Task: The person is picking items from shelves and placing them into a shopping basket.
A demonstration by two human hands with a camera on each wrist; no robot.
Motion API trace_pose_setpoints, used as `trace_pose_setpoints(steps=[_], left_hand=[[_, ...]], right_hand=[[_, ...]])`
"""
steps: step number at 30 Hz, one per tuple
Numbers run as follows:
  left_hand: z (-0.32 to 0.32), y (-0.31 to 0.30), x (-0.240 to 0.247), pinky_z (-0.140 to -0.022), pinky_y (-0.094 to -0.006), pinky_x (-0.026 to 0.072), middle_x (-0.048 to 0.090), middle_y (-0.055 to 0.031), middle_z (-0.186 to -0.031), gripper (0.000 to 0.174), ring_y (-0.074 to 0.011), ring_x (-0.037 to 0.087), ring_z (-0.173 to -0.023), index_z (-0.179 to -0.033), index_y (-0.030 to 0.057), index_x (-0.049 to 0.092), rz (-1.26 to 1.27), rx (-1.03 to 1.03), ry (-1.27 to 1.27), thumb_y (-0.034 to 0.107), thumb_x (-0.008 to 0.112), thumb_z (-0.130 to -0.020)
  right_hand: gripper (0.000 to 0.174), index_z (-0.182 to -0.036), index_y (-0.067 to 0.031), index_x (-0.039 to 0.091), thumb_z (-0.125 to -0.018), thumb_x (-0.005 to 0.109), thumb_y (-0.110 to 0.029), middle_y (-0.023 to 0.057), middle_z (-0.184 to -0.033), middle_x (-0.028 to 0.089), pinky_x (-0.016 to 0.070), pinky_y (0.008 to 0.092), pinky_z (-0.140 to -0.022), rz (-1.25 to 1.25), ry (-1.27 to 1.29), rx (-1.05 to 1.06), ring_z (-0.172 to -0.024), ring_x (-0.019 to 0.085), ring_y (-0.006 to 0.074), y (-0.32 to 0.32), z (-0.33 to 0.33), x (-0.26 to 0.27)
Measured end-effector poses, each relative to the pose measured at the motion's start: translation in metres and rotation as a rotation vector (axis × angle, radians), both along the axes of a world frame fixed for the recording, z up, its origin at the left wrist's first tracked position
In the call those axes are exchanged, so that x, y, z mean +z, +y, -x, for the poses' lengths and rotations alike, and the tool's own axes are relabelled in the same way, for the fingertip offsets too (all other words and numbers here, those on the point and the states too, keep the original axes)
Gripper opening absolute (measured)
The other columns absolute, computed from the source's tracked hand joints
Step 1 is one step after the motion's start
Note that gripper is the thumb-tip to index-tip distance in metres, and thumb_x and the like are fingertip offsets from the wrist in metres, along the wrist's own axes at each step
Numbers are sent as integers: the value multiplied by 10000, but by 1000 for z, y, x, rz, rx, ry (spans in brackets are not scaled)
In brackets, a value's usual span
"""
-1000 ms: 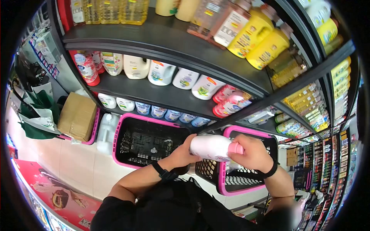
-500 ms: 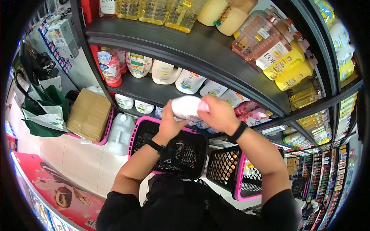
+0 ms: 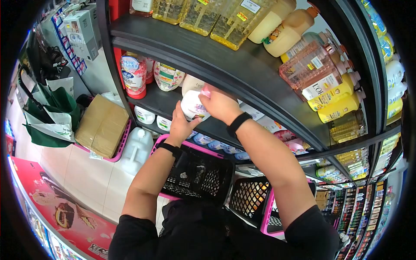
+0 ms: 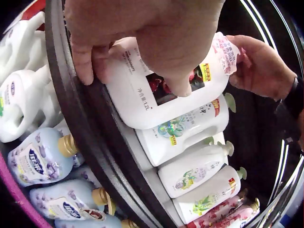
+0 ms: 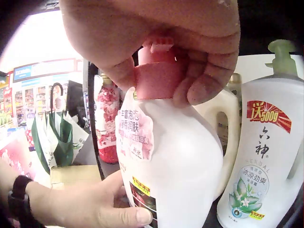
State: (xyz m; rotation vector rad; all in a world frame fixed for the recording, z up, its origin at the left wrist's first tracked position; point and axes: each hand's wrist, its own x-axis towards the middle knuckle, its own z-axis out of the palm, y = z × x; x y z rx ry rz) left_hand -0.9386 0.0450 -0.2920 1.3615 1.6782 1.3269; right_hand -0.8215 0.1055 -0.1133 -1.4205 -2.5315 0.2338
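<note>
A white body wash bottle (image 3: 193, 105) with a pink pump top (image 5: 156, 76) is between both hands at the front of the middle shelf. My left hand (image 3: 180, 127) holds its lower body; in the left wrist view, the thumb lies across the dark picture on the label. From above, my right hand (image 3: 221, 106) grips the pink top, its fingers wrapped around it in the right wrist view. Right beside the bottle stands a white bottle with a green pump (image 5: 261, 142). Behind it, a cream bottle with a handle (image 5: 228, 118) is partly hidden.
Overhead, an upper shelf (image 3: 242, 71) carries several large bottles. Blue bottles (image 4: 42, 156) line the bottom shelf. On the floor are black baskets with pink rims (image 3: 195, 173), a white jug (image 3: 138, 151) and a cardboard box (image 3: 102, 125). A green bag (image 3: 54, 112) stands at left.
Both hands have carried the body wash bottle from above the baskets, up and leftward, to the middle shelf. The grip on its top and body continues. The head view has shifted.
</note>
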Motion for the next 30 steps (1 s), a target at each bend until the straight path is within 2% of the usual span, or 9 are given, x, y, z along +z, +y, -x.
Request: trace_pose_setpoints(steps=[2, 3, 6, 9, 12, 19, 24, 27, 30], left_hand=[[2, 5, -2, -1038, -431, 451, 427, -292, -1396, 1082, -420, 514, -1258, -1509, -18, 195, 20, -9, -7, 237, 883, -714], [3, 7, -4, -1041, -428, 449, 427, -291, -1400, 1075, -418, 514, -1260, -1509, -18, 197, 32, -16, -8, 230, 881, -717], [7, 16, -11, -1049, -422, 440, 436, -289, -1398, 1051, -414, 507, -1271, -1504, -23, 215, -18, -62, -66, 200, 878, -721], [8, 16, -13, -1056, -418, 432, 449, -286, -1395, 1019, -405, 502, -1282, -1495, -26, 246, -26, -52, -69, 174, 876, -720], [10, 20, -21, -1062, -415, 424, 463, -281, -1392, 983, -391, 505, -1282, -1482, -29, 282, -73, -65, -101, 148, 873, -717], [11, 22, -32, -1045, -395, 433, 566, -238, -1294, 841, -318, 563, -1217, -1413, -51, 347, -127, -133, -287, 61, 839, -740], [14, 20, -37, -1026, -382, 451, 566, -233, -1297, 830, -295, 582, -1185, -1417, -53, 323, -99, -133, -313, 63, 827, -768], [16, 18, -34, -1015, -372, 461, 555, -236, -1307, 806, -279, 580, -1180, -1406, -57, 326, -69, -108, -312, 66, 821, -782], [13, 19, -39, -988, -360, 480, 554, -210, -1288, 778, -250, 574, -1159, -1395, -56, 329, -106, -111, -307, 56, 810, -794]], right_hand=[[308, -1038, -73, 630, -919, 570, -350, 176, -937, 689, 507, 425, -832, 62, 46, -53, -918, 663, 361, 18, 2, -15], [304, -1027, -74, 632, -934, 561, -355, 137, -927, 688, 498, 398, -831, 174, 43, -88, -913, 658, 331, 24, 7, -15], [303, -1013, -80, 638, -948, 552, -362, 129, -956, 693, 499, 401, -827, 80, 4, -58, -924, 661, 320, 21, 5, -15], [322, -1026, -89, 649, -954, 553, -388, 128, -993, 697, 501, 396, -838, 212, 64, -76, -952, 658, 319, 26, 5, -19], [344, -1057, -99, 658, -958, 552, -410, 129, -1030, 701, 502, 387, -852, 62, 31, -83, -968, 661, 323, 21, 5, -22], [348, -1086, -120, 682, -935, 584, -418, 141, -1071, 699, 519, 430, -853, 57, 38, -91, -993, 657, 349, 12, 8, -8], [337, -1085, -114, 686, -932, 591, -399, 148, -1090, 696, 509, 440, -880, 77, 97, -119, -1009, 657, 353, 6, 15, -1], [332, -1021, -107, 678, -910, 622, -416, 135, -1068, 700, 516, 458, -888, 66, 125, -128, -1009, 668, 345, 10, 16, -9], [361, -1053, -105, 685, -917, 608, -431, 146, -1089, 702, 513, 464, -901, 50, 123, -96, -1015, 671, 351, 13, 12, -15]])
